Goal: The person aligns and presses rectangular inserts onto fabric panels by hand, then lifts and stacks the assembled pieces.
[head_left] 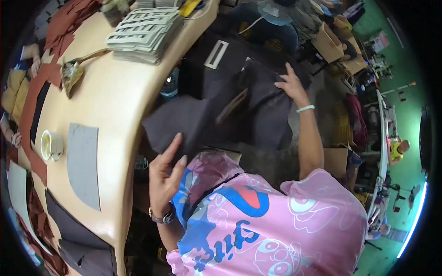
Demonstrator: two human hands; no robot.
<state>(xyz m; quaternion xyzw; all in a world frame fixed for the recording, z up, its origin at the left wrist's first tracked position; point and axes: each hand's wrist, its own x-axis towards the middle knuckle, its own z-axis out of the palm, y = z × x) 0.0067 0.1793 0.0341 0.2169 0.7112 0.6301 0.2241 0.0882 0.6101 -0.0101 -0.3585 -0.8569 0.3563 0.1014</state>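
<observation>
A dark fabric piece (271,110) spreads between my two hands beside the table. My left hand (165,177), with a watch on the wrist, is at its lower left corner, index finger and thumb apart over the cloth. At its upper right edge is my right hand (293,87), a pale bracelet on the wrist, with index finger and thumb spread against the fabric. A white rectangular frame (216,54) lies on dark cloth further up. The fabric's middle is folded and slightly blurred.
On the pale table (115,156) are a stack of white slotted pieces (145,32), a grey panel (84,161), a white cup (51,145) and brown cloth (39,96). Another person's hands show at the far left. Cardboard boxes (329,43) stand at the upper right.
</observation>
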